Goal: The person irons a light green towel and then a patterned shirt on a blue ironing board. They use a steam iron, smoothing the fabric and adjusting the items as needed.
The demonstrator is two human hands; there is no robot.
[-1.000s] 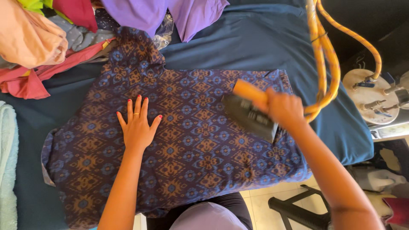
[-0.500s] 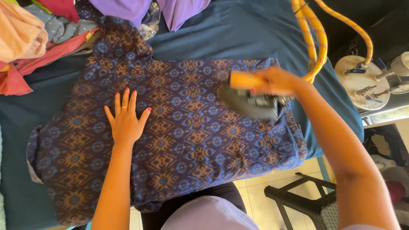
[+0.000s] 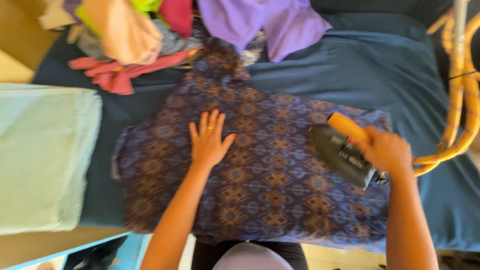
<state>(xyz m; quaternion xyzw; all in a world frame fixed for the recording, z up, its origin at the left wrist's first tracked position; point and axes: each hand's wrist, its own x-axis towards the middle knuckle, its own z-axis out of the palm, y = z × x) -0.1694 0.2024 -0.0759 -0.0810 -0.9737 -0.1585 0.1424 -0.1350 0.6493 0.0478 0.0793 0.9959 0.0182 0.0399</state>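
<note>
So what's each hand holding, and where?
Right hand grips the black iron by its orange handle. Left hand holds nothing, lying flat on the patterned shirt.

A flat surface covered in a dark blue cloth (image 3: 395, 65) carried everything. Spread across its middle lay a purple patterned garment (image 3: 270, 185) with brown diamond motifs, its lower edge hanging just over the near side. At the far edge sat a heap of clothes (image 3: 135, 40): peach, red, grey and green pieces, with a lilac garment (image 3: 280, 22) beside them, touching the patterned one's upper part. On the left lay a pale green folded cloth (image 3: 42, 160), close to the patterned garment's edge. The view was blurred, so whether that green cloth rested on the blue cover or on something beside it was unclear.
</note>
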